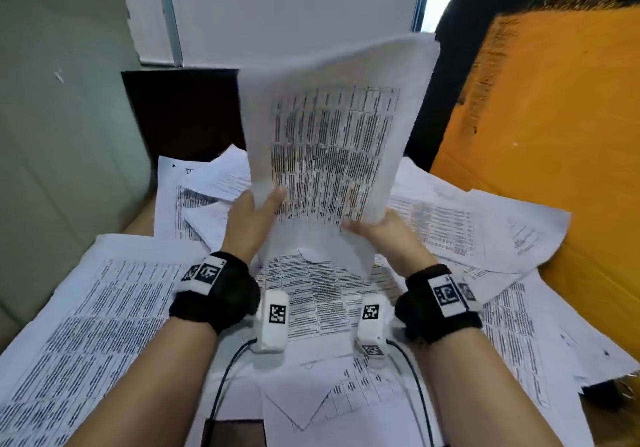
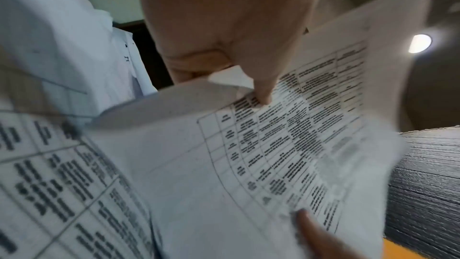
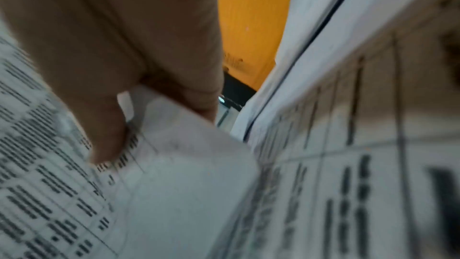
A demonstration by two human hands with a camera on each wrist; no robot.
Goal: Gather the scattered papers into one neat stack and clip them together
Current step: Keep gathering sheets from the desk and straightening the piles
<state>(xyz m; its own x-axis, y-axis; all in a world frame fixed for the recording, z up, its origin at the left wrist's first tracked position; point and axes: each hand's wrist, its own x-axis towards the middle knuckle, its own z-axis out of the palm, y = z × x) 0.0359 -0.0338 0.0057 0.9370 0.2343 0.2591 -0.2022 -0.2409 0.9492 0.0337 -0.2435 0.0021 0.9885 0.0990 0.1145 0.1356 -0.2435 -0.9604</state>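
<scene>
I hold a printed sheet (image 1: 332, 135) with a dense table upright over the middle of the table. My left hand (image 1: 265, 204) pinches its lower left edge, thumb on the printed face and fingers hidden behind. My right hand (image 1: 365, 227) pinches the lower right corner the same way. In the left wrist view the left thumb (image 2: 262, 94) presses the sheet (image 2: 273, 145). In the right wrist view, blurred, my right hand (image 3: 112, 66) grips the sheet (image 3: 174, 184). Scattered papers (image 1: 86, 325) cover the table below, overlapping at odd angles. I see no clip.
An orange board (image 1: 554, 135) rises along the right side. A dark box (image 1: 183, 111) stands at the back, a grey wall (image 1: 52, 135) on the left. Two black cables (image 1: 221, 377) run over the papers from the wrist cameras toward me.
</scene>
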